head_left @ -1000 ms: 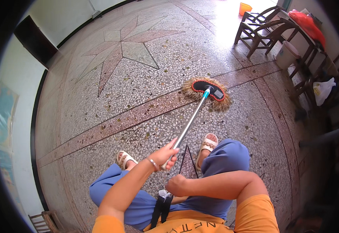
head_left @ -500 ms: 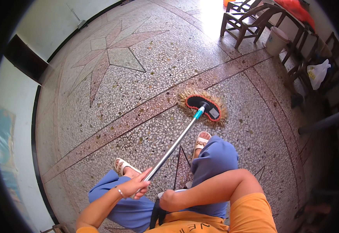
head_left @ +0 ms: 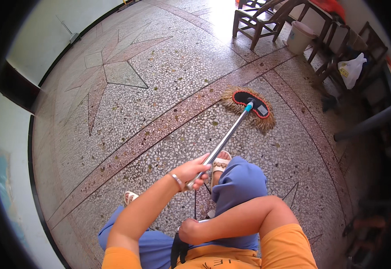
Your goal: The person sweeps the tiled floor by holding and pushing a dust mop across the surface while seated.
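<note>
— Where is the mop right now?

— The mop (head_left: 231,130) stands slanted on the terrazzo floor (head_left: 168,71). Its head (head_left: 250,104), a black pad edged in red with a straw-coloured fringe, lies flat on the floor just past a reddish band (head_left: 159,127) in the stone, well ahead of the person's feet. The silver handle (head_left: 224,140) runs back and down from a blue joint at the head toward the body.

— And who has hold of it?

— The left hand (head_left: 191,170), a thin bracelet at its wrist, is wrapped around the handle near its lower part; the fingers (head_left: 201,178) are curled closed on the metal tube. The right hand (head_left: 188,231) sits lower, close against the belly, closed in a fist at the handle's near end, though the end itself is hidden there, so I cannot tell for sure that it grips it.

— What lies around that?

— A sandalled foot (head_left: 221,162) stands just beside the handle, under blue trousers (head_left: 240,184); the other foot (head_left: 130,196) shows to the left. The person wears an orange top (head_left: 289,246). Farther off, a star pattern (head_left: 115,67) is set in the floor to the upper left. Along the upper right stand dark wooden chairs (head_left: 262,20), a pale bucket (head_left: 299,38) and a white plastic bag (head_left: 351,69).
</note>
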A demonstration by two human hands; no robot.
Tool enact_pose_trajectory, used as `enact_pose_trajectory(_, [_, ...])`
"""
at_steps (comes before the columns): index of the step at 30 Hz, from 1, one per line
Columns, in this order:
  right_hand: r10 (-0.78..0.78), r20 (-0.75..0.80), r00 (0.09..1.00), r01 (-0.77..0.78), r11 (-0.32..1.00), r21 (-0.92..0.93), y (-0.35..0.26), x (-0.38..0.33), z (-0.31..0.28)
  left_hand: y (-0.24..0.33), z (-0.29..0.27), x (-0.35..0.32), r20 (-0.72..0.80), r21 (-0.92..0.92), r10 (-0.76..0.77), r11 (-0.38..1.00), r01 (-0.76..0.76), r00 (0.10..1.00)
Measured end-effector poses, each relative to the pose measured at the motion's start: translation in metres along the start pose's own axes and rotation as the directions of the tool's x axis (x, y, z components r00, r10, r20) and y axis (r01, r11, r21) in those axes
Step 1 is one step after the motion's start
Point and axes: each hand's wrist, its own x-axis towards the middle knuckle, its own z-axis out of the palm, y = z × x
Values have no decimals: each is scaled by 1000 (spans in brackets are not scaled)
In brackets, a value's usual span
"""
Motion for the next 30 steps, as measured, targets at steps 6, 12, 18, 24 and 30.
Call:
enact_pose_trajectory(6, [81,11,997,-81,997,11,3,-2,-24,-5,-5,56,-128,66,137,989,-129,982])
enact_pose_trajectory(12, [105,27,994,-104,994,-29,11,6,-14,-76,-56,-20,-201,-28,81,996,-89,976])
enact_pose_trajectory(18, [82,-28,996,-84,994,-67,-7,1,-13,-191,-34,-157,-332,-397,-19,910,-122,943])
enact_pose_trajectory(24, [-6,2,1000,6,1000,-5,-1,-4,-8,-267,26,-237,-432,-629,-116,750,-207,894])
enact_pose_trajectory(30, [-60,-37,997,57,994,-90,1,3,1,-263,35,-223,-365,-707,15,647,-287,931])
